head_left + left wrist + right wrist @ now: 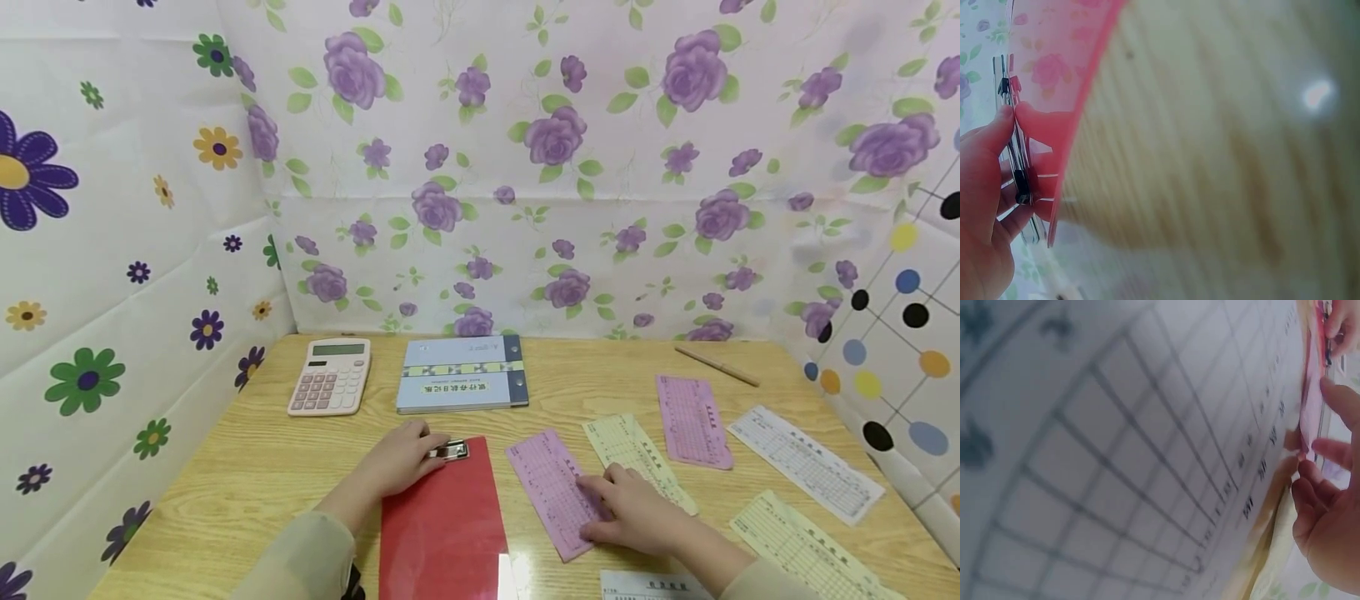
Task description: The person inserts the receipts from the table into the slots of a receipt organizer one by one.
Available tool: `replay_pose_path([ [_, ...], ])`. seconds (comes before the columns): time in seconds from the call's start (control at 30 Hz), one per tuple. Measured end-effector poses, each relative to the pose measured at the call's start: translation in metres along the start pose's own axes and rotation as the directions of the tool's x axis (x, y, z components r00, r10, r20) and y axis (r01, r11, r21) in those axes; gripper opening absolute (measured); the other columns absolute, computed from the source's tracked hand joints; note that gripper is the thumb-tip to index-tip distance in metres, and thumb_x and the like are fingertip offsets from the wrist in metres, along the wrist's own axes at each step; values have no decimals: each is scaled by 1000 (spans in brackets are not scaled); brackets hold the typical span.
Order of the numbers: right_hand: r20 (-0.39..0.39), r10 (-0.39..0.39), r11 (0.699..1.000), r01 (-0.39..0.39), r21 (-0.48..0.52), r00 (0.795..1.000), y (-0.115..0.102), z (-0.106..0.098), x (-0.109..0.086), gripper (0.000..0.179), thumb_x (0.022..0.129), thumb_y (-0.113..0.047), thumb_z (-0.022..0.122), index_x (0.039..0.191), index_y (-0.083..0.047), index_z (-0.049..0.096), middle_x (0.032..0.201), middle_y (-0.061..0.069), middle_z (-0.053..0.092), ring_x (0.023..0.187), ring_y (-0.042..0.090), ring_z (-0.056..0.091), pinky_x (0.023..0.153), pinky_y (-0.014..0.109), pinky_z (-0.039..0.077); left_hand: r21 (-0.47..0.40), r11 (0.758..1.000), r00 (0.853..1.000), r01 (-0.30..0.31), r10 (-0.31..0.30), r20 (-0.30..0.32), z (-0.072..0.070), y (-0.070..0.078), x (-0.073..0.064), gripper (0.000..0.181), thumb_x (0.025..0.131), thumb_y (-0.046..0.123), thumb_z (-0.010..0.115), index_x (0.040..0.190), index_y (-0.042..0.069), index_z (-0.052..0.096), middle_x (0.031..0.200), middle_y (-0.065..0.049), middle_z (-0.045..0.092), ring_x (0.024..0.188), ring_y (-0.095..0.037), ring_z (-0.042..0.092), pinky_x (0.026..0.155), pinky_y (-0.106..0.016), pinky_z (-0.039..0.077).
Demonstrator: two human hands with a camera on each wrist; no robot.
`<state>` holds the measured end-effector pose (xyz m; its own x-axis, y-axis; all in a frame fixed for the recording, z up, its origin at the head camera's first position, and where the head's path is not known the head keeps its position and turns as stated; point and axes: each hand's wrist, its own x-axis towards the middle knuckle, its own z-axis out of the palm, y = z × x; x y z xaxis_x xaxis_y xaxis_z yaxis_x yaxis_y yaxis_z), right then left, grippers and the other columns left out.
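My left hand point(401, 461) grips the metal clip point(452, 451) at the top of a red clipboard point(444, 525). In the left wrist view the thumb lies on the clip point(1019, 144), and some fingers show through the translucent red sheet point(1038, 56). To the right, my right hand point(637, 510) touches the right edge of a pink printed slip point(551, 487), its thumb and index finger apart. In the right wrist view that slip point(1313, 387) is seen edge-on beyond the fingers. A yellow slip point(633, 446) lies just beyond this hand.
A pink calculator point(332, 379) and a blue account book point(462, 375) lie at the back. On the right are another pink slip point(693, 421), a white slip point(806, 462), a yellow slip point(810, 546) and a wooden stick point(716, 365). A white form point(648, 586) lies near the front edge.
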<state>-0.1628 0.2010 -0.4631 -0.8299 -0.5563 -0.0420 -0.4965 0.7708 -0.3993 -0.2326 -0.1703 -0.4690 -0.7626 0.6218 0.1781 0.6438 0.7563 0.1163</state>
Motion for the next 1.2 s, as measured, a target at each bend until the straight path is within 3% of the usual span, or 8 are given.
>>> replay_pose_path([
  [0.1, -39, 19, 1000, -19, 12, 999, -2, 3, 2, 70, 78, -53, 68, 128, -6, 55, 93, -2, 46, 76, 12, 39, 63, 26, 36, -4, 1000, 1000, 9, -9, -8, 0, -2, -1, 31, 88, 28, 66, 115, 13, 64, 85, -1, 46, 75, -16, 43, 68, -34, 40],
  [0.27, -68, 74, 996, -70, 55, 995, -6, 5, 6, 65, 74, -39, 77, 124, -4, 55, 93, 1, 49, 77, 12, 42, 65, 29, 39, -23, 999, 999, 36, -36, -4, 1, -4, -3, 32, 88, 30, 66, 115, 13, 65, 85, 1, 45, 75, -15, 41, 68, -32, 39],
  [0.53, -49, 176, 974, -167, 153, 983, -12, 3, 10, 74, 70, -33, 82, 129, -1, 51, 98, 7, 50, 82, 14, 46, 72, 36, 44, -23, 998, 998, 56, -56, 3, 0, -4, -5, 34, 88, 31, 66, 117, 13, 64, 86, 0, 46, 75, -14, 42, 68, -32, 40],
  [1.2, -5, 258, 933, -248, 261, 966, -19, 4, 13, 76, 68, -21, 83, 133, -4, 47, 105, 12, 46, 85, 17, 49, 77, 38, 46, -40, 995, 996, 90, -89, 4, 0, -2, -6, 33, 88, 31, 66, 116, 13, 65, 86, -1, 46, 76, -16, 42, 69, -35, 39],
])
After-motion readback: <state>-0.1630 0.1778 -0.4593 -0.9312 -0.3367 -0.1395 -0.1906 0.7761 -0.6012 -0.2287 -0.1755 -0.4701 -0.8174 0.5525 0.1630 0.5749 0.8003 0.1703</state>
